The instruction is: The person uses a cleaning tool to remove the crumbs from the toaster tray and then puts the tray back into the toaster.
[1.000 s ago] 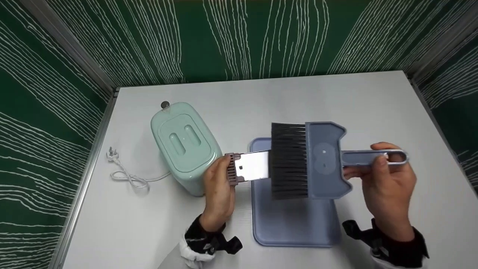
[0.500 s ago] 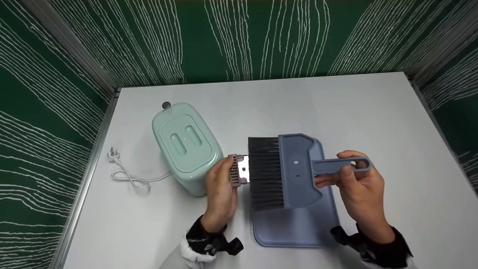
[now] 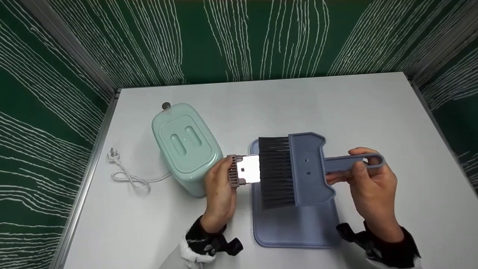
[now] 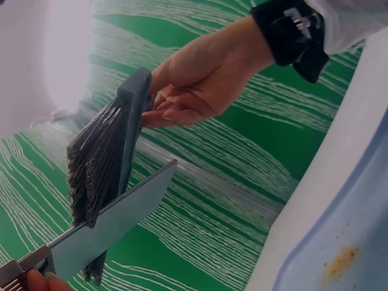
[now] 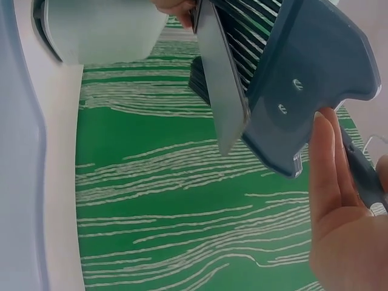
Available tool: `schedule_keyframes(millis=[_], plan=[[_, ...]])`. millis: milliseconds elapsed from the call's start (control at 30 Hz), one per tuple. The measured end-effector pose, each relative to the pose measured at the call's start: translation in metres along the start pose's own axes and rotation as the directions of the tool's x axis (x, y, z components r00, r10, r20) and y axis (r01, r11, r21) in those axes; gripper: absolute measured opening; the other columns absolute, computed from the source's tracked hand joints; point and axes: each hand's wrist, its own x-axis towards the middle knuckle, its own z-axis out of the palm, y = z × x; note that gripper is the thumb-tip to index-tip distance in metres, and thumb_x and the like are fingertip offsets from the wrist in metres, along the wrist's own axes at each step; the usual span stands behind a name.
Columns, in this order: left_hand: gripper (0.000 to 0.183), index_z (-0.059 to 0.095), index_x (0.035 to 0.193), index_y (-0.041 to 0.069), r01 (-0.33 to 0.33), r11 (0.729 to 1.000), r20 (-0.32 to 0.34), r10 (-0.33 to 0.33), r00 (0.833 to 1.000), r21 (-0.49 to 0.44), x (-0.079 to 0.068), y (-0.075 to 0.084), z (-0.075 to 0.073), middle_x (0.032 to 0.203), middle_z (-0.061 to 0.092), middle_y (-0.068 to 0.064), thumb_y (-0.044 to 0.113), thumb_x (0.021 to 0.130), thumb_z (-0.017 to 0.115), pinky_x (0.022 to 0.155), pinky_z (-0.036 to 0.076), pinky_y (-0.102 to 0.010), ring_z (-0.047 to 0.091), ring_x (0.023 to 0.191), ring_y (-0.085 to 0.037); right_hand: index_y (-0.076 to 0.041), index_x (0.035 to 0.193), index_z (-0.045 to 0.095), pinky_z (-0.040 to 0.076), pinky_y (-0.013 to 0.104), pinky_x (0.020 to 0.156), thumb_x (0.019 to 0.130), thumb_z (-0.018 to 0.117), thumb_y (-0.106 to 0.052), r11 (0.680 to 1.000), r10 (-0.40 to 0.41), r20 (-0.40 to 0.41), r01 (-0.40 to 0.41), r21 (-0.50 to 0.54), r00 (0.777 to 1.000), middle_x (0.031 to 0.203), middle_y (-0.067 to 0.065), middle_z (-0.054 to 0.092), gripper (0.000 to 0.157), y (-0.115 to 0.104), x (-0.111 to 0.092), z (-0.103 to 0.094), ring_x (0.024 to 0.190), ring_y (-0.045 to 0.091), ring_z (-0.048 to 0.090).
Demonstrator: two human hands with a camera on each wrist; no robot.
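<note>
My left hand (image 3: pixel 219 192) grips the ribbed brown end of a flat metal crumb tray (image 3: pixel 249 169), holding it raised in front of the toaster. My right hand (image 3: pixel 374 190) pinches the looped handle of a blue-grey hand brush (image 3: pixel 310 170). Its dark bristles (image 3: pixel 277 173) overlap the tray and hide its right part in the head view. Seen from the left wrist, the bristles (image 4: pixel 97 163) meet the tray's edge (image 4: pixel 115 227) and hang on both sides of it. Below lies a shallow blue tray (image 3: pixel 295 233), with brownish crumbs (image 4: pixel 341 264) on it.
A mint-green toaster (image 3: pixel 186 140), lid with two long recesses, stands close to the left hand. Its white cord and plug (image 3: pixel 129 175) lie on the table to the left. Green panels (image 3: pixel 254 41) with white lines enclose the white table (image 3: pixel 354 108) at back and sides.
The right hand moved the brush left across the crumb tray, then partly back right, uncovering more metal. The left hand and crumb tray have barely moved.
</note>
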Motion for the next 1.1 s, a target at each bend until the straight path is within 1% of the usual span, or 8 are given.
schedule_keyframes(millis=[167,300,400,567,733,967,1100], plan=[[0.03,0.069,0.101,-0.004,-0.01,1.0,0.001,0.01,1.0,-0.001,0.0,0.0,0.0,0.093,0.067,-0.013,0.01,0.108,0.044,0.064,0.055,-0.026,0.064,0.079,-0.018,0.018,0.129,0.05,0.064,0.04,0.072,0.108,0.046,0.008,1.0,-0.015,-0.031,0.016,0.027,0.999,0.096,0.031,0.072,0.024,-0.004,0.002,-0.005,0.073,0.036,0.076],[0.03,0.069,0.102,-0.005,-0.01,1.0,0.001,0.01,1.0,-0.004,-0.001,0.001,0.0,0.093,0.068,-0.013,0.011,0.108,0.044,0.064,0.056,-0.027,0.065,0.08,-0.018,0.019,0.129,0.05,0.064,0.039,0.07,0.108,0.047,0.007,0.999,-0.04,-0.05,0.041,0.022,0.998,0.094,0.031,0.072,0.024,-0.007,0.003,-0.009,0.071,0.035,0.076],[0.03,0.069,0.103,-0.005,-0.011,1.0,0.001,0.011,1.0,-0.008,-0.002,0.002,0.001,0.094,0.068,-0.014,0.011,0.108,0.044,0.065,0.056,-0.027,0.065,0.08,-0.019,0.02,0.128,0.05,0.064,0.037,0.069,0.107,0.048,0.008,0.998,-0.061,-0.068,0.061,0.001,0.996,0.092,0.031,0.072,0.024,-0.009,0.004,-0.011,0.069,0.033,0.075],[0.031,0.07,0.104,-0.006,-0.013,1.0,-0.002,0.013,1.0,-0.009,-0.001,0.003,0.0,0.095,0.068,-0.014,0.01,0.109,0.044,0.067,0.058,-0.028,0.066,0.082,-0.019,0.021,0.125,0.051,0.064,0.036,0.068,0.107,0.046,0.01,0.996,-0.089,-0.099,0.087,-0.018,0.991,0.088,0.03,0.071,0.022,-0.012,0.006,-0.013,0.065,0.032,0.074],[0.029,0.069,0.103,-0.005,-0.01,1.0,-0.015,0.009,1.0,-0.005,-0.001,0.004,0.0,0.092,0.069,-0.014,0.011,0.108,0.045,0.063,0.056,-0.026,0.066,0.079,-0.018,0.021,0.123,0.052,0.064,0.034,0.066,0.107,0.044,0.011,0.994,-0.112,-0.129,0.11,-0.024,0.985,0.085,0.03,0.071,0.02,-0.015,0.008,-0.015,0.061,0.031,0.073],[0.029,0.07,0.101,-0.004,-0.013,1.0,-0.018,0.013,1.0,-0.001,-0.001,0.004,0.0,0.091,0.069,-0.013,0.011,0.108,0.046,0.065,0.057,-0.027,0.066,0.079,-0.018,0.021,0.12,0.053,0.063,0.033,0.064,0.107,0.047,0.01,0.99,-0.136,-0.182,0.129,-0.054,0.974,0.081,0.029,0.07,0.019,-0.02,0.009,-0.017,0.057,0.03,0.071],[0.029,0.07,0.1,-0.003,-0.012,1.0,-0.016,0.012,1.0,-0.004,0.0,0.004,-0.001,0.091,0.069,-0.013,0.011,0.108,0.046,0.064,0.057,-0.027,0.066,0.078,-0.018,0.023,0.119,0.052,0.063,0.034,0.064,0.106,0.046,0.011,0.989,-0.145,-0.198,0.143,-0.025,0.969,0.08,0.03,0.069,0.018,-0.022,0.01,-0.018,0.056,0.031,0.07]])
